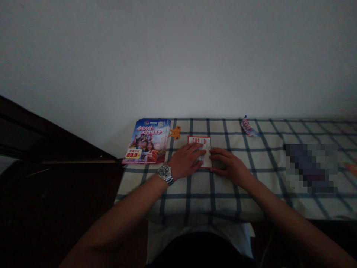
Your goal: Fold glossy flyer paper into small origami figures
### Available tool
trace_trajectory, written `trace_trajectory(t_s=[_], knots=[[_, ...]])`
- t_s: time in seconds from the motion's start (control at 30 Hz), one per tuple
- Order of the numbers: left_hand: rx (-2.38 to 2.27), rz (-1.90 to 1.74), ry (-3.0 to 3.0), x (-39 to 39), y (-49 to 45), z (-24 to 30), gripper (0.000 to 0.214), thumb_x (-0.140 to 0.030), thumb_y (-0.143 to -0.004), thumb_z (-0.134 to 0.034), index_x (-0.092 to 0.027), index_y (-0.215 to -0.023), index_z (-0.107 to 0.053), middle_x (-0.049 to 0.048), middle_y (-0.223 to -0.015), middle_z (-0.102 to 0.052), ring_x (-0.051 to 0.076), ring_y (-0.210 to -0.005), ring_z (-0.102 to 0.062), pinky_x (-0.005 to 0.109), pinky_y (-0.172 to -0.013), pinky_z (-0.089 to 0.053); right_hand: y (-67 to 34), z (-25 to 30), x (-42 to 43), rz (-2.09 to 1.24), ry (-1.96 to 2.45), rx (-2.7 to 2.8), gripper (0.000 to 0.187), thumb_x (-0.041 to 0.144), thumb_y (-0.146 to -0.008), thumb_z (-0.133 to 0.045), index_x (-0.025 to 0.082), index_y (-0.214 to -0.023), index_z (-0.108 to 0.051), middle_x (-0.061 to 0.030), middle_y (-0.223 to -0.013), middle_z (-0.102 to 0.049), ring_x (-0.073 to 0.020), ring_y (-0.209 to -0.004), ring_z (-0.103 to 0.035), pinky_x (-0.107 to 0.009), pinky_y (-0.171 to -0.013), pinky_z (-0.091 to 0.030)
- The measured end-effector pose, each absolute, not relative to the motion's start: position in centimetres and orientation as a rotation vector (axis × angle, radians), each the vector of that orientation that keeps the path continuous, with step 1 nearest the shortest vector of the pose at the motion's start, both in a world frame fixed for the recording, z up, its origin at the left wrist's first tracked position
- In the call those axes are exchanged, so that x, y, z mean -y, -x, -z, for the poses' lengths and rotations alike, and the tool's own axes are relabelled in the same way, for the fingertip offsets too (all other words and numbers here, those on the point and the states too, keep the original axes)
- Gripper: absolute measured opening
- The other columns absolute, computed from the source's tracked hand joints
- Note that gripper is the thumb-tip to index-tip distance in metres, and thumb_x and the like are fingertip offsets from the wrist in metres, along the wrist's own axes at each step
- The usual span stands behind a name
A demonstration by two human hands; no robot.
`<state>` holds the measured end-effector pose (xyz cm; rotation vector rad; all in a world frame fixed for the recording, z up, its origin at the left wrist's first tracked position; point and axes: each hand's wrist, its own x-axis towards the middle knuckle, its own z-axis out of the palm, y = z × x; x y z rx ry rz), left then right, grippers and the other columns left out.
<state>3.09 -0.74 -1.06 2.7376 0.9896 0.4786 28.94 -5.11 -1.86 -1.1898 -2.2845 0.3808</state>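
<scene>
Two grips unclenched, left hand (184,162) and right hand (230,167) flat on red-edged card (206,143), checked cloth (200,190) beneath, brochure (146,141) nearby

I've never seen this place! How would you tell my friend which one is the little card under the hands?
Find the big checked blue-and-white cloth by the wall, with the blue printed leaflets at its left end. Just right of them, the person's left hand and right hand lie flat, almost meeting. Between them is a small white card with a red border, the only card touched by both hands.
</scene>
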Motion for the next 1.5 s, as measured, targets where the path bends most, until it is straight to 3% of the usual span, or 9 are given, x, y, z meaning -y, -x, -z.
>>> trace_trajectory(t_s=[0.13, 0.3, 0.53, 1.2, 1.33, 1.5], knots=[[-0.99, -0.479, -2.735, 0.7, -3.1, 1.0, 0.043, -0.038, -0.101, -0.055, -0.026, -0.142, -0.055, 0.0073, -0.154, -0.048, 0.027, -0.143, -0.044, 0.048, -0.121, -0.037, -29.2, 2.0, 4.9, -0.405, 1.165, 2.27, 0.035, 0.034, -0.088, -0.076, 0.028, -0.123, -0.07, -0.0098, -0.139, -0.065, -0.0314, -0.13, -0.062, -0.054, -0.109, -0.054], [-0.986, -0.477, -2.745, 0.7, -3.1, 1.0, 0.043, -0.039, -0.101, -0.054, -0.026, -0.142, -0.055, 0.0075, -0.154, -0.048, 0.027, -0.143, -0.044, 0.048, -0.12, -0.038, -29.0, 1.9, 4.2, -0.421, 1.191, 2.215, 0.021, 0.026, -0.099, -0.06, 0.028, -0.113, -0.075, -0.0067, -0.129, -0.072, -0.0268, -0.121, -0.068, -0.051, -0.107, -0.056], [-0.99, -0.483, -2.746, 0.7, -3.2, 1.1, 0.043, -0.038, -0.101, -0.055, -0.026, -0.142, -0.055, 0.0077, -0.154, -0.048, 0.027, -0.144, -0.043, 0.048, -0.121, -0.037, -28.1, 1.8, 3.9, -0.36, 1.243, 2.161, 0.01, 0.024, -0.092, -0.069, 0.026, -0.1, -0.074, -0.0059, -0.119, -0.074, -0.0267, -0.108, -0.072, -0.048, -0.098, -0.059], [-1.009, -0.472, -2.749, 0.7, -3.2, 1.4, 0.044, -0.04, -0.102, -0.053, -0.026, -0.143, -0.054, 0.0071, -0.155, -0.047, 0.028, -0.144, -0.042, 0.048, -0.121, -0.037, -29.9, 1.4, 4.4, -0.483, 1.206, 2.366, 0.042, 0.033, -0.085, -0.079, 0.026, -0.125, -0.067, -0.0092, -0.145, -0.06, -0.0307, -0.134, -0.058, -0.052, -0.114, -0.049], [-0.999, -0.482, -2.758, 0.7, -3.2, 1.3, 0.043, -0.039, -0.102, -0.053, -0.025, -0.143, -0.054, 0.0075, -0.155, -0.048, 0.027, -0.143, -0.043, 0.047, -0.122, -0.035, -29.7, 0.9, 4.2, -0.476, 1.195, 2.346, 0.029, 0.029, -0.092, -0.071, 0.026, -0.121, -0.068, -0.0083, -0.139, -0.064, -0.028, -0.129, -0.062, -0.049, -0.111, -0.051], [-0.995, -0.481, -2.764, 0.7, -3.2, 1.3, 0.044, -0.038, -0.101, -0.054, -0.025, -0.142, -0.055, 0.0077, -0.156, -0.047, 0.028, -0.144, -0.043, 0.048, -0.122, -0.036, -28.8, 0.8, 3.3, -0.385, 1.255, 2.25, 0.012, 0.024, -0.095, -0.067, 0.024, -0.107, -0.069, -0.0068, -0.118, -0.073, -0.025, -0.107, -0.07, -0.043, -0.096, -0.057]])
